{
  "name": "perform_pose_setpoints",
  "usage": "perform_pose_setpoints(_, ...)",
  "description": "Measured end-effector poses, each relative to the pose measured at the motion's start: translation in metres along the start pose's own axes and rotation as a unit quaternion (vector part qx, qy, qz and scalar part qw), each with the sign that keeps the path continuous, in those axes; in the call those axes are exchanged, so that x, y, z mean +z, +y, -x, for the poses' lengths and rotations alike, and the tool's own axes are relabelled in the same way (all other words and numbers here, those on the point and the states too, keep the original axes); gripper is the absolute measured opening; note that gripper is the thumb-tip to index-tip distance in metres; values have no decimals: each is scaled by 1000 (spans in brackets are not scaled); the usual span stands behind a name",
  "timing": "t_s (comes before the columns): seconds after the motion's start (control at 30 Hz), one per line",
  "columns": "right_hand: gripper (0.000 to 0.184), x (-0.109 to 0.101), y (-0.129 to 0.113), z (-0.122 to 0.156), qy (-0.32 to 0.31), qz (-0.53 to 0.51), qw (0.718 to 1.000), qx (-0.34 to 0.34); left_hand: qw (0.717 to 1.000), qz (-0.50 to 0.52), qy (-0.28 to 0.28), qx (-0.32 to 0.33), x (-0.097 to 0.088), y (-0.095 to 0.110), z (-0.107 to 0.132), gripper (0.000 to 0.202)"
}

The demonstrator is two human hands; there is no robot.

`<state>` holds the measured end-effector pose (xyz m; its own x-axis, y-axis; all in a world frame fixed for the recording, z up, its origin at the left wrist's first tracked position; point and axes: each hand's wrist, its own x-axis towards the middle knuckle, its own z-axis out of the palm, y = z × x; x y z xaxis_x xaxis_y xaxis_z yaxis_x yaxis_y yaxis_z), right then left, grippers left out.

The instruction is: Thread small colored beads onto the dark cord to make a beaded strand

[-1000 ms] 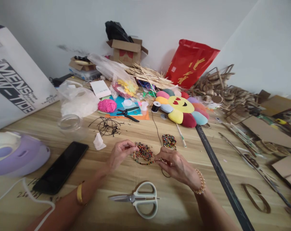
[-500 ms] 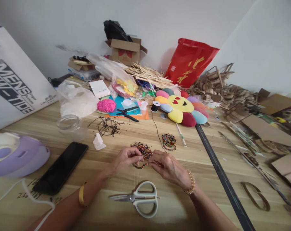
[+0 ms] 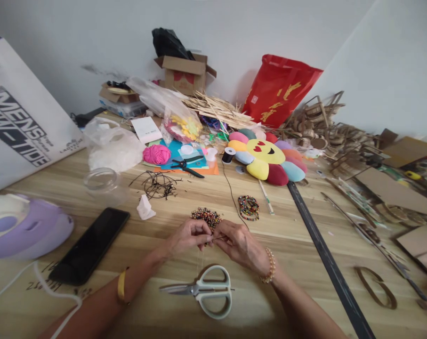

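My left hand (image 3: pixel 190 234) is closed in a pinch just in front of a pile of small multicoloured beads (image 3: pixel 205 216). At its fingertips a short string of beads (image 3: pixel 208 243) shows, mostly hidden by the fingers. Fingertips meeting the left ones, my right hand (image 3: pixel 236 242) pinches a thin dark cord (image 3: pixel 218 237). Fine pale threads hang below the left hand. Scissors with pale handles (image 3: pixel 213 292) lie on the table under both hands. A coiled string of beads (image 3: pixel 248 208) rests beyond the right hand.
A spool of black cord (image 3: pixel 228 155) stands farther back, its cord trailing toward my right hand. To the left lie a phone (image 3: pixel 89 247), a clear jar (image 3: pixel 100 186) and cut black cord (image 3: pixel 157 184). A flower cushion (image 3: pixel 268 157) and a dark strip (image 3: pixel 326 254) are at right.
My right hand has moved left, so the fingertips of both hands now meet. The bead string that showed between them is now mostly covered.
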<state>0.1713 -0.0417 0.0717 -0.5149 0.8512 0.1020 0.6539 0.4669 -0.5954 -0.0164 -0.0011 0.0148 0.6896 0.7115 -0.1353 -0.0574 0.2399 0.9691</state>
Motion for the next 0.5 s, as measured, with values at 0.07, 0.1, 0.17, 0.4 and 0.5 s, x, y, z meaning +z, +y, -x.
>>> perform_pose_setpoints(0.07, 8, -1, 0, 0, 1, -5, 1000, 3, 1000, -12, 1, 3, 0, 0, 0, 33)
perform_pose_setpoints(0.1, 9, -2, 1, 0, 0, -4, 1000, 2, 1000, -17, 3, 3, 0, 0, 0, 32)
perform_pose_setpoints(0.17, 11, -4, 1, 1, -4, 8, 1000, -7, 1000, -24, 8, 0, -1, 0, 0, 32)
perform_pose_setpoints(0.4, 14, -13, 0, 2, -12, 78, 996, -35, 999, -47, 21, 4, -3, 2, 0, 29)
perform_pose_setpoints(0.5, 15, -14, -1, 3, -7, 100, 994, -50, 998, -61, 16, 4, -4, 2, 0, 26)
